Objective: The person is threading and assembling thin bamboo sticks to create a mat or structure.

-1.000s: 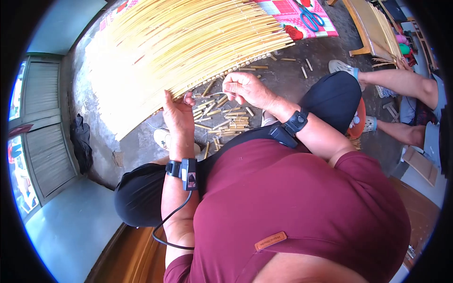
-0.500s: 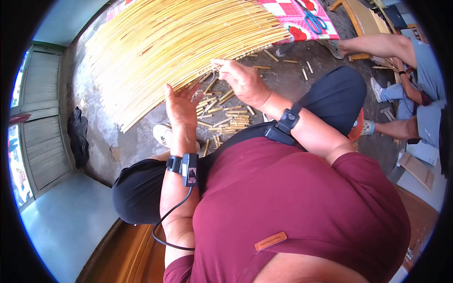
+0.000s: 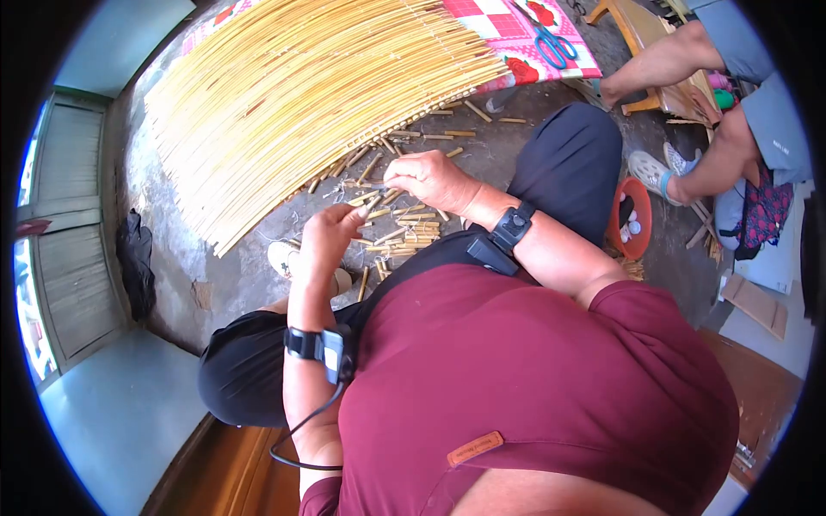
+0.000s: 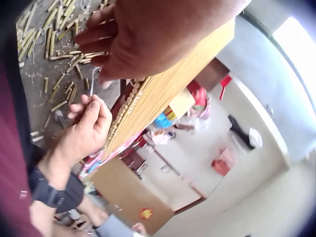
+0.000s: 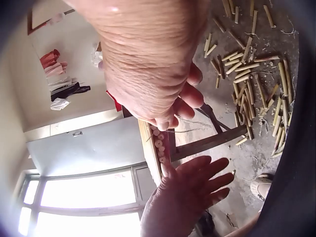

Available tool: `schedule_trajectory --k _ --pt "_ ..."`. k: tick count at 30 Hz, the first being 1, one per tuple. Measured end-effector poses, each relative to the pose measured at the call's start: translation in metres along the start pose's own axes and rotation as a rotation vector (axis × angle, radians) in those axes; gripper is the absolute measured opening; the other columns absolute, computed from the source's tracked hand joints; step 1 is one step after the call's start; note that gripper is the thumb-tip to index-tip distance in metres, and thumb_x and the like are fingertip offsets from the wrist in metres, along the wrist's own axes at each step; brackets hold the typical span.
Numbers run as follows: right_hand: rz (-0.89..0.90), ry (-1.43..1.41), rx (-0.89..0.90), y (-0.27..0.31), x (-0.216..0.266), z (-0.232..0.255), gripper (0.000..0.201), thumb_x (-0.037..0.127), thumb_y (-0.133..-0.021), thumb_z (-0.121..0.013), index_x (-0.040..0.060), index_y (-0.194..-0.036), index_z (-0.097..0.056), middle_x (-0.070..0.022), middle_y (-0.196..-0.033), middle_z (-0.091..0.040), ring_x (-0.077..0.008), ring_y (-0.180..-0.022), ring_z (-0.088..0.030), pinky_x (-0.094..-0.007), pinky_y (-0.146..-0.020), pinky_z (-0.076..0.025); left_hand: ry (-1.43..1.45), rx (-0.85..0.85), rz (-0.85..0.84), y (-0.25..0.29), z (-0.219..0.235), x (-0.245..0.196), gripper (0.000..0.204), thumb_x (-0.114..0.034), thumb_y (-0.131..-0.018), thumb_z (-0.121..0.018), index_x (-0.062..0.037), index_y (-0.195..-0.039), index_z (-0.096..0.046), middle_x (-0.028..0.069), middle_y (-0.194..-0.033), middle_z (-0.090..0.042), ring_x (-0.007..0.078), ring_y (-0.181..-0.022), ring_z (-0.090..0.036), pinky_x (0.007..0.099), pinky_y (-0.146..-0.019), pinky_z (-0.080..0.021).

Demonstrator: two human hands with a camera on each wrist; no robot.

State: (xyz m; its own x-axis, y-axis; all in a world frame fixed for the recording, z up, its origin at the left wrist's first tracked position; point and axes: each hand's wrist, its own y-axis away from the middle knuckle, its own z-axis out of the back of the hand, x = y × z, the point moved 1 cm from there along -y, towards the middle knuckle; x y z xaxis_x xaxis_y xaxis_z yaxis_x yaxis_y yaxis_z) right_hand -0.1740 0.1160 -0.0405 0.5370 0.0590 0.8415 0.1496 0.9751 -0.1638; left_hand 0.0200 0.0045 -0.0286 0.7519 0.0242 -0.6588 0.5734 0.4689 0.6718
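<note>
A mat of thin yellow reed sticks (image 3: 292, 112) lies before me, its near edge showing a row of round stick ends (image 5: 159, 145). Just off this edge, my right hand (image 3: 434, 182) pinches a thin pale string (image 4: 92, 81) between thumb and forefinger. The string rises from the pinch toward my left hand (image 3: 327, 241). In the right wrist view, that left hand (image 5: 190, 190) has its palm turned up and fingers spread beside the mat edge. From the left wrist, its fingers (image 4: 98, 42) look loosely extended. Seen from the head, both hands' fingertips point at each other.
Cut stick pieces (image 3: 422, 230) litter the floor below the hands. Blue-handled scissors (image 3: 555, 47) lie on a pink checked cloth (image 3: 482, 26). An orange bucket (image 3: 635, 219) stands right of my knee. Another person's legs (image 3: 662, 69) are at the right.
My right hand has come down from the mat edge toward my body. The left hand has turned inward, bringing its fingertips near the right hand's. The other person's legs have shifted.
</note>
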Motion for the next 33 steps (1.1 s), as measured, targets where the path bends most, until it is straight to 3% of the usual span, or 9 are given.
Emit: schedule_trajectory --k 1,4,5,8,11,20,26,30,33 --pt "-0.132 -0.059 0.045 0.002 -0.004 -0.002 0.007 0.011 -0.087 -0.063 0.0069 -0.088 -0.068 -0.0111 -0.078 -0.067 -0.0258 -0.070 -0.066 -0.0330 -0.064 -0.052 -0.058 -0.125 -0.005 0.017 0.001 -0.014 0.021 -0.021 -0.088 -0.068 -0.0043 -0.100 -0.071 0.0097 -0.103 -0.070 0.0215 -0.096 -0.066 0.0325 -0.078 -0.052" --pt "-0.440 -0.136 0.213 0.005 -0.016 -0.013 0.009 0.012 -0.086 -0.062 0.0068 -0.089 -0.069 -0.0110 -0.075 -0.068 -0.0238 -0.068 -0.066 -0.0327 -0.066 -0.052 -0.451 -0.742 -0.749 0.026 0.005 -0.011 0.019 -0.015 -0.082 -0.071 -0.0073 -0.100 -0.071 0.0088 -0.105 -0.070 0.0252 -0.096 -0.066 0.0348 -0.080 -0.052" --pt "-0.482 -0.209 0.205 0.008 -0.017 -0.016 0.010 0.013 -0.084 -0.062 0.0067 -0.089 -0.068 -0.0114 -0.073 -0.069 -0.0227 -0.065 -0.067 -0.0329 -0.067 -0.053 -0.578 -0.844 -0.775 0.024 0.007 -0.010 0.038 -0.015 -0.078 -0.074 -0.0119 -0.115 -0.066 0.0091 -0.125 -0.062 0.0287 -0.115 -0.058 0.0390 -0.091 -0.048" --pt "-0.220 -0.086 0.267 0.004 -0.008 -0.015 0.009 0.012 -0.083 -0.061 0.0065 -0.087 -0.067 -0.0114 -0.073 -0.069 -0.0222 -0.064 -0.067 -0.0331 -0.064 -0.053 -0.759 -1.040 -0.690 -0.001 0.007 -0.017 0.062 -0.021 -0.078 -0.075 -0.0172 -0.135 -0.052 0.0082 -0.145 -0.045 0.0278 -0.133 -0.041 0.0444 -0.106 -0.035" --pt "-0.028 -0.132 0.276 0.001 0.014 0.004 0.005 0.008 -0.083 -0.062 0.0046 -0.087 -0.063 -0.0093 -0.068 -0.066 -0.0213 -0.061 -0.066 -0.0331 -0.059 -0.051 -0.896 -0.974 -0.540 -0.022 0.007 -0.007 0.075 -0.035 -0.078 -0.074 -0.0245 -0.144 -0.042 0.0029 -0.150 -0.039 0.0261 -0.139 -0.034 0.0466 -0.113 -0.020" --pt "0.369 -0.279 0.141 0.013 0.108 0.064 0.010 0.011 -0.085 -0.066 0.0058 -0.086 -0.057 -0.0086 -0.072 -0.061 -0.0290 -0.064 -0.061 -0.0365 -0.057 -0.046 -0.972 -1.160 -0.613 -0.023 0.018 -0.013 0.051 -0.026 -0.080 -0.071 -0.0277 -0.130 -0.058 0.0013 -0.136 -0.055 0.0247 -0.126 -0.049 0.0454 -0.106 -0.031" --pt "0.652 -0.268 -0.046 0.018 0.156 0.093 0.013 0.008 -0.082 -0.069 0.0050 -0.083 -0.056 -0.0084 -0.071 -0.061 -0.0297 -0.059 -0.059 -0.0376 -0.053 -0.046 -0.858 -1.401 -0.833 0.044 0.065 -0.071 0.037 -0.016 -0.075 -0.072 -0.0183 -0.112 -0.066 0.0015 -0.114 -0.064 0.0201 -0.108 -0.058 0.0427 -0.100 -0.038" --pt "0.732 -0.352 -0.197 0.021 0.185 0.108 0.011 0.009 -0.086 -0.069 0.0055 -0.085 -0.059 -0.0067 -0.067 -0.062 -0.0219 -0.051 -0.056 -0.0319 -0.048 -0.043 -0.900 -1.529 -1.014 0.105 0.101 -0.120 0.029 -0.010 -0.074 -0.071 -0.0150 -0.103 -0.070 0.0007 -0.099 -0.068 0.0188 -0.092 -0.064 0.0376 -0.093 -0.043" --pt "0.649 -0.127 -0.360 0.011 0.208 0.119 0.010 0.007 -0.085 -0.070 0.0043 -0.089 -0.061 -0.0049 -0.064 -0.061 -0.0173 -0.048 -0.056 -0.0280 -0.047 -0.042 -0.928 -1.500 -1.044 0.145 0.112 -0.157 0.028 -0.011 -0.076 -0.072 -0.0112 -0.104 -0.069 0.0027 -0.094 -0.069 0.0203 -0.088 -0.065 0.0346 -0.081 -0.046"
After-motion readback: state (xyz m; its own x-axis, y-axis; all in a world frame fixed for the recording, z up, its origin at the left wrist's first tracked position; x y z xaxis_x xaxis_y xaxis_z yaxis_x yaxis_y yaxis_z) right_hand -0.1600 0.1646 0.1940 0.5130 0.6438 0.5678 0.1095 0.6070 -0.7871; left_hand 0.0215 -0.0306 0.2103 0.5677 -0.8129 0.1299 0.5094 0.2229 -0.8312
